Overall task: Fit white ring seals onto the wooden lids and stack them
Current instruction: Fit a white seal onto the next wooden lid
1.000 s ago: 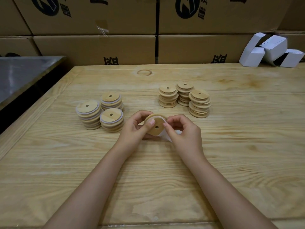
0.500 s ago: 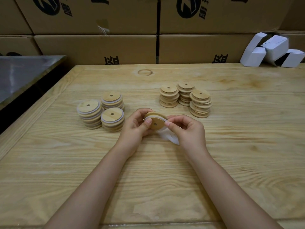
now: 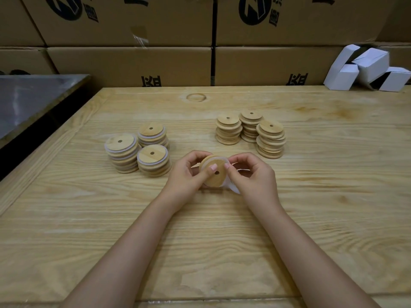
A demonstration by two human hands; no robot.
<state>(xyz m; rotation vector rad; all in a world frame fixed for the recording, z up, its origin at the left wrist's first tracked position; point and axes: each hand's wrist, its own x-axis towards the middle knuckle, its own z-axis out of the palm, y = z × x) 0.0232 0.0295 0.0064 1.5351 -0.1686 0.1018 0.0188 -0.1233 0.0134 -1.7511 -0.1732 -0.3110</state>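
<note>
Centrally, left hand (image 3: 186,174) and right hand (image 3: 253,177) are pinching a wooden lid (image 3: 215,177) with its white ring seal (image 3: 234,189) over the wooden table (image 3: 311,218), cardboard cartons (image 3: 129,65) lining the frame's top. The right hand is hiding much of the seal.

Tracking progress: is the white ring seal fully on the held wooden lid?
Partly on: white ring seal wraps round wooden lid's upper rim, hangs loose below.

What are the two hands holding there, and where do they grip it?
One wooden lid, with a white ring seal on its edge. The left hand grips its left rim, the right hand its right rim.
</note>
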